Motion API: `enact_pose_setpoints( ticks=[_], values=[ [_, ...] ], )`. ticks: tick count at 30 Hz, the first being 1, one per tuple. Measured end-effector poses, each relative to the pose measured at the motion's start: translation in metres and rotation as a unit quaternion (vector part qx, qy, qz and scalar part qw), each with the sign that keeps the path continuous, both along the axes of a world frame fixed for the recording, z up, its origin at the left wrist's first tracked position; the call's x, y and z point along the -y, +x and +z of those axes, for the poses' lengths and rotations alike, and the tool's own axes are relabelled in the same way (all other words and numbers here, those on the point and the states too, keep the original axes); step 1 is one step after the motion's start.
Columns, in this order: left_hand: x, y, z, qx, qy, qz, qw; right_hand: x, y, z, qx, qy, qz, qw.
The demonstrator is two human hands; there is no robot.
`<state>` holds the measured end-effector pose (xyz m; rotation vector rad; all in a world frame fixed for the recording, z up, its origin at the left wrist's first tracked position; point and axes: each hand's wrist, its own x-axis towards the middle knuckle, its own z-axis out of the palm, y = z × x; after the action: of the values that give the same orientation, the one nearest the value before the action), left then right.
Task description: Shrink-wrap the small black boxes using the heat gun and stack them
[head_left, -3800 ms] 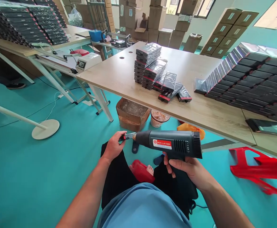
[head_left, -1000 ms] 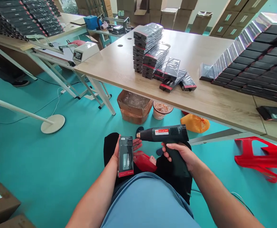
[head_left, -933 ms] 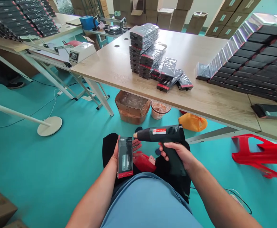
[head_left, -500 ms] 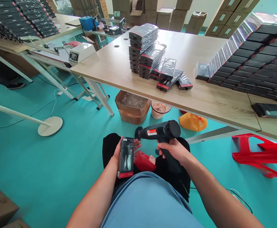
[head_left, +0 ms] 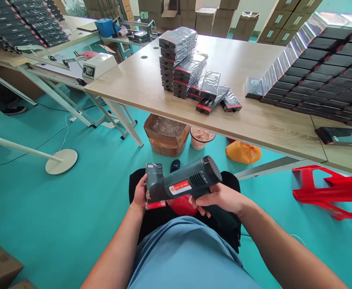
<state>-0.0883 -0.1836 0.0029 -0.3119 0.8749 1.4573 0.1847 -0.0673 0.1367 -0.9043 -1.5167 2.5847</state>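
Over my lap, my left hand (head_left: 140,192) grips a flat black box (head_left: 154,172) with a red lower edge by its left side. My right hand (head_left: 216,198) is wrapped round the handle of a dark heat gun (head_left: 195,176) with a red and white label. The gun points left, and its nozzle lies across the front of the box, hiding the box's middle. From this angle I cannot tell whether the nozzle touches it. On the table ahead are stacks of similar film-wrapped boxes (head_left: 182,68), with a few lying loose at the front.
A large stack of boxes (head_left: 311,76) stands at the right of the wooden table (head_left: 127,86). Beneath the table are an open carton (head_left: 166,140), a waste basket (head_left: 201,140) and an orange bag (head_left: 242,152). A red stool (head_left: 308,192) lies at the right; a white stand base (head_left: 62,161) is left.
The heat gun has swung left and down, so its nozzle now crosses the box's front. The box has moved slightly up and left in my left hand.
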Motion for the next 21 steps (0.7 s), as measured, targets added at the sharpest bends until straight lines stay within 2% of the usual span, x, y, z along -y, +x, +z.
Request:
enact_pose_setpoints(
  ticks=[2, 4, 6, 7, 11, 12, 16, 21],
  values=[
    [-0.014, -0.012, 0.004, -0.023, -0.002, 0.096, 0.995, 0.001, 0.002, 0.003, 0.003, 0.036, -0.004, 0.999],
    [-0.025, -0.024, 0.008, -0.031, -0.017, 0.185, 0.982, 0.004, 0.003, 0.000, 0.008, 0.060, -0.081, 0.995],
    [-0.032, -0.033, 0.012, -0.025, -0.033, 0.234, 0.971, 0.011, 0.003, -0.003, 0.014, 0.057, -0.140, 0.988],
    [-0.034, -0.036, 0.013, -0.020, -0.037, 0.239, 0.970, 0.017, 0.001, -0.004, 0.015, 0.049, -0.143, 0.988],
    [-0.044, -0.037, 0.014, -0.030, -0.050, 0.220, 0.974, 0.037, -0.012, 0.000, -0.019, 0.024, -0.078, 0.996],
    [-0.047, -0.035, 0.014, -0.032, -0.048, 0.217, 0.975, 0.039, -0.015, 0.001, -0.027, 0.029, -0.084, 0.996],
    [-0.051, -0.028, 0.017, -0.021, -0.033, 0.239, 0.970, 0.033, -0.016, 0.002, -0.014, 0.067, -0.162, 0.984],
    [-0.048, -0.025, 0.020, -0.038, -0.048, 0.222, 0.973, 0.025, -0.007, -0.002, -0.034, 0.037, -0.092, 0.995]
  ],
)
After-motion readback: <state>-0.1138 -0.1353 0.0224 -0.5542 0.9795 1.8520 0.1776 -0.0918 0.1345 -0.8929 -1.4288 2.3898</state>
